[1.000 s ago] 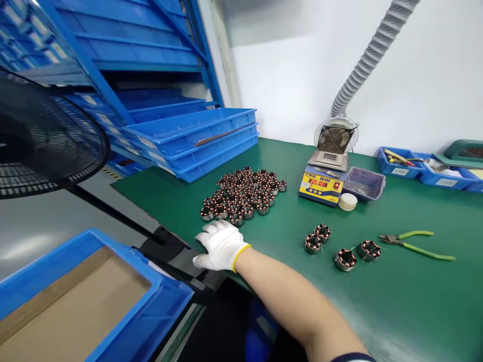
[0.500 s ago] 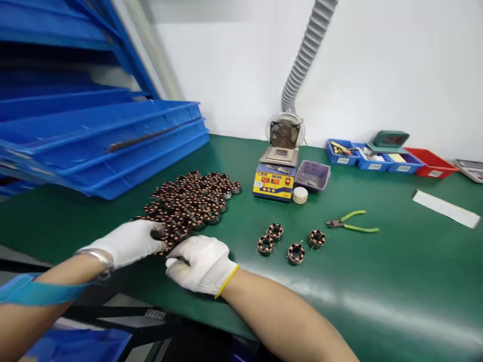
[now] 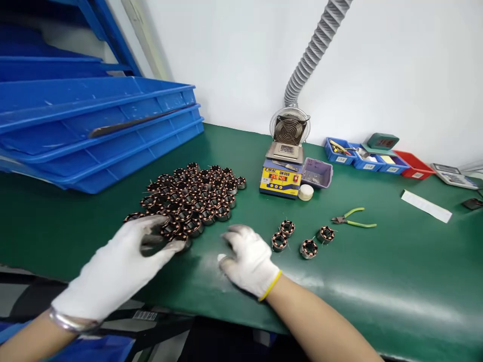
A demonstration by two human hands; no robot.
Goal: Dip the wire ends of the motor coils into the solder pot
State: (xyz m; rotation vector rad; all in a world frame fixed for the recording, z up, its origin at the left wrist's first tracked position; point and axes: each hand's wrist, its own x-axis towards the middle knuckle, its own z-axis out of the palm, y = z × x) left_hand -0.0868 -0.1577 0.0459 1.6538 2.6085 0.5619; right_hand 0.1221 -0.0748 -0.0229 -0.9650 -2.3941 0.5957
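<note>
Okay, my left hand (image 3: 124,261) cups the near edge of the core cluster (image 3: 198,201) on the mat (image 3: 377,281), likely to bunch it; can't tell if it's pinching one. My right hand (image 3: 251,261) is half-open, nothing visible in it. Four loose cores (image 3: 309,249) sit apart, probably to avoid mixing.

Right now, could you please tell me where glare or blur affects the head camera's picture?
In the head view, pale glare streaks the green table at lower right; the right hand looks slightly blurred; the pliers look fairly sharp.
</note>
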